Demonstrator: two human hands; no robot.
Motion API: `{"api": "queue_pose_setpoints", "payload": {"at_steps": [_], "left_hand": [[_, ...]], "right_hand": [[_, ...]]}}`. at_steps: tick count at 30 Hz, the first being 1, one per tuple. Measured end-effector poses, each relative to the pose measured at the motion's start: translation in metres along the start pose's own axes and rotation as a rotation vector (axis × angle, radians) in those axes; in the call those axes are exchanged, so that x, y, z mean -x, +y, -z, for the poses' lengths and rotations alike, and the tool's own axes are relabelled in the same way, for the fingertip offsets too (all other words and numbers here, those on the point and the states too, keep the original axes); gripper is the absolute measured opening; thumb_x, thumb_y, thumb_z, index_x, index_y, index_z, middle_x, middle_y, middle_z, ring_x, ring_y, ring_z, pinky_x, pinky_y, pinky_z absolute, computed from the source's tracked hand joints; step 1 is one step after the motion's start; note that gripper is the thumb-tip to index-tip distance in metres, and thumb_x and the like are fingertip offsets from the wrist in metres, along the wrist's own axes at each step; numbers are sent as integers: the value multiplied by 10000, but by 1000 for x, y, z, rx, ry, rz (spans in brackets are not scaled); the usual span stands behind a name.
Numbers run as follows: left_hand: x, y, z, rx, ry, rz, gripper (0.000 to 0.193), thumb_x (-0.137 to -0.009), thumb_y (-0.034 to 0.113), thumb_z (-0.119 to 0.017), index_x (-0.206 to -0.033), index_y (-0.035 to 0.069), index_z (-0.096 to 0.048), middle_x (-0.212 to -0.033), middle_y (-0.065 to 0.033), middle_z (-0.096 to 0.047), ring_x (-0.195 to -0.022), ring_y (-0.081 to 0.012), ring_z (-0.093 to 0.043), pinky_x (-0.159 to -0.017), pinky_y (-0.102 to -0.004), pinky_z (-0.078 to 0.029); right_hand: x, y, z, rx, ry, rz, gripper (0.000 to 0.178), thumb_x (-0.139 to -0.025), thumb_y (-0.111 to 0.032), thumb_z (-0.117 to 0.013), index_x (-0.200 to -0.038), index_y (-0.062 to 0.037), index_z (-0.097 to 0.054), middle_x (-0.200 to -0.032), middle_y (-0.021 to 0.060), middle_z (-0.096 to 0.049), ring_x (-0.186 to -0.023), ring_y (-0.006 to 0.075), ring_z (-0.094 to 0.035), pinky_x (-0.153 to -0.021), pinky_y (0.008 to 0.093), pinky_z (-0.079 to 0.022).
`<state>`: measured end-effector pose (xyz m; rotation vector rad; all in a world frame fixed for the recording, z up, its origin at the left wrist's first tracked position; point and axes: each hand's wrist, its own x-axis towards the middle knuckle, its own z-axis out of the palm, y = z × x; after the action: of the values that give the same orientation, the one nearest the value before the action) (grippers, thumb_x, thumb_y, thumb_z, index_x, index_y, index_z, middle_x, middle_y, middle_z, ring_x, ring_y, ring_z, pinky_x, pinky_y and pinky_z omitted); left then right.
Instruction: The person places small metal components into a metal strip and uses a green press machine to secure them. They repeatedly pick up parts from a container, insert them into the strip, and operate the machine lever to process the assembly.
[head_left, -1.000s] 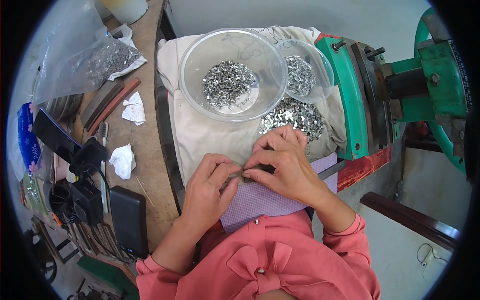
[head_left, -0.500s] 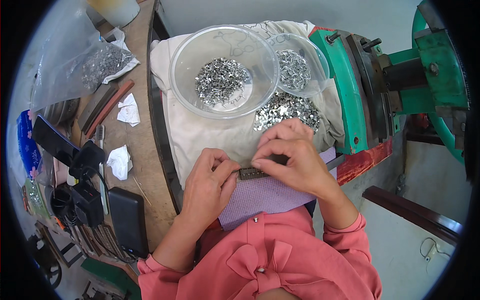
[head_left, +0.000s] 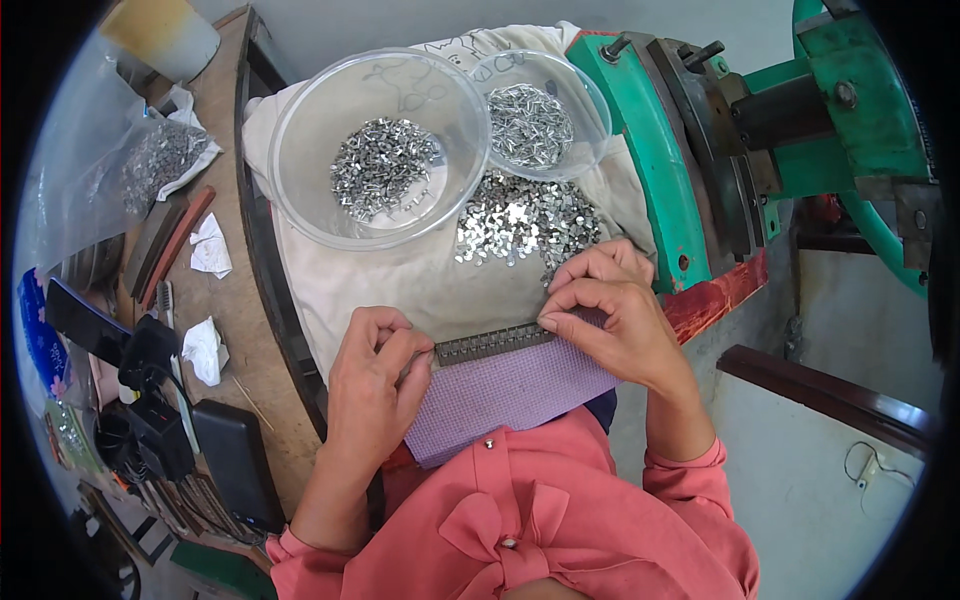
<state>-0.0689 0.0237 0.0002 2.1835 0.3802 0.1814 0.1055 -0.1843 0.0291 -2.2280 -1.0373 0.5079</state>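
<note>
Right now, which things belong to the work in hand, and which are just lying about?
Seemingly in use:
dark slotted bar, between left hand and right hand
purple cloth
loose metal pieces
large clear tub
small clear tub

Probably just lying about:
two crumpled tissues
flat black box
brush

Legible text, labels or numbers: none. Cloth [head_left: 330,285]: dark line print along far edge, including rounded letter-like outlines; partly seen through larger clear tub [head_left: 300,185] and smaller clear tub [head_left: 592,108]; unreadable. Blue packet [head_left: 36,328], far left: pale print, too small and skewed by lens to read; pink motif near lower end.
</note>
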Motion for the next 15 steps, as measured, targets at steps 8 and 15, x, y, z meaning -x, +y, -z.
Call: {"api": "queue_pose_setpoints", "payload": {"at_steps": [8,15], "left_hand": [[0,4,3,2,-25,34,203,-767,-35,-718,-955,35,-683,-1059,-97,-550,-840,-206,-604,-647,-304,-496],[0,3,2,-3,-32,46,186,-768,-27,-723,-934,37,-673,-1063,-98,-551,-837,-207,-600,-642,-305,-492]], "right_hand": [[-4,-4,-3,21,-18,25,112,-759,-199,-824,-834,-130,-779,-979,-43,-663,-1050,195,-537,-997,387,-293],[-6,-6,-8,74,5,70,126,-735,-206,-837,-825,-140,-778,-932,-41,-628,-1014,192,-531,-953,384,-296]]}}
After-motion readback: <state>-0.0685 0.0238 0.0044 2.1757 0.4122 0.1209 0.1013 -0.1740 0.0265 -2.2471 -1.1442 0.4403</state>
